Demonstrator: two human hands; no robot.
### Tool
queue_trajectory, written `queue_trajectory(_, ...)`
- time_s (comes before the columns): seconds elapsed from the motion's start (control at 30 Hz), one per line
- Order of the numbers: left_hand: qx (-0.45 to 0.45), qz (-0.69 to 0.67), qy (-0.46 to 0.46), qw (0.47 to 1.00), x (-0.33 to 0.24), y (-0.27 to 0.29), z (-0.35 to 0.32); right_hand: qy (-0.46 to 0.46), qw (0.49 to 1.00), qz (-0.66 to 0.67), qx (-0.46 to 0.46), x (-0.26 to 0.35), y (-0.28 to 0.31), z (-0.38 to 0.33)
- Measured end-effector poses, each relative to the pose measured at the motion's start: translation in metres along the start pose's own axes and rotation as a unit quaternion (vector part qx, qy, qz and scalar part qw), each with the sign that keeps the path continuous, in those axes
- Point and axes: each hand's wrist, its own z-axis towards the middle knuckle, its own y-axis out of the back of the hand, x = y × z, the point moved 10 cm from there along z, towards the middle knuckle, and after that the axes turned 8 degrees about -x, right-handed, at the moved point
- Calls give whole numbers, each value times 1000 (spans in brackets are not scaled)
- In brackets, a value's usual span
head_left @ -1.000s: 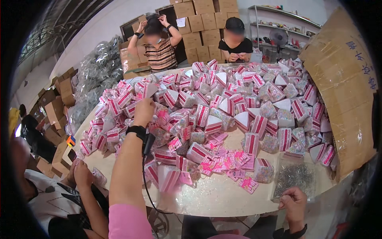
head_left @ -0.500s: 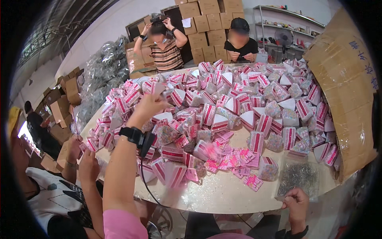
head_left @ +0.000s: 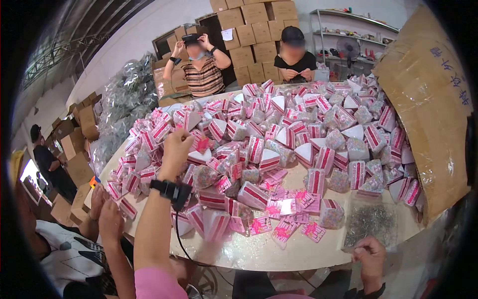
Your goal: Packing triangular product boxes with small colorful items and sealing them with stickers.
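My left hand [head_left: 178, 148] is raised over the pile, its fingers curled closed; a blurred pink card [head_left: 202, 144] shows beside the fingertips, and I cannot tell whether they hold it. On that wrist is a black watch-like device [head_left: 171, 191] with a cable. At the table's near right edge, my right hand [head_left: 369, 253] is pinched at the corner of a clear tray [head_left: 345, 241] of thin dark metal pieces [head_left: 371, 223]. What that pinch holds is too small to make out. Pink and white cake-slice toys [head_left: 254, 195] and loose pink cards [head_left: 285, 230] lie between my hands.
Many more wrapped cake-slice toys [head_left: 326, 158] cover the table. A tall cardboard sheet [head_left: 423, 114] stands along the right side. To the left, a co-worker's hands [head_left: 108, 219] are close to my arm. Two people [head_left: 204, 79] are across the table.
My left hand has drawn back slightly left and down, its fingers more curled. A blurred pink card over the loose cards is gone from there. My right hand stays by the tray.
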Motion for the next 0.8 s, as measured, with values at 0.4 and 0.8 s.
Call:
queue_trajectory(0.4, 268, -544, 415, 679, -132, -106, -250, -89, 980, 154, 84, 13, -80, -2)
queue_trajectory(0.8, 298, -482, 444, 694, -143, -126, -312, -184, 857, 437, 203, 4, -116, -16)
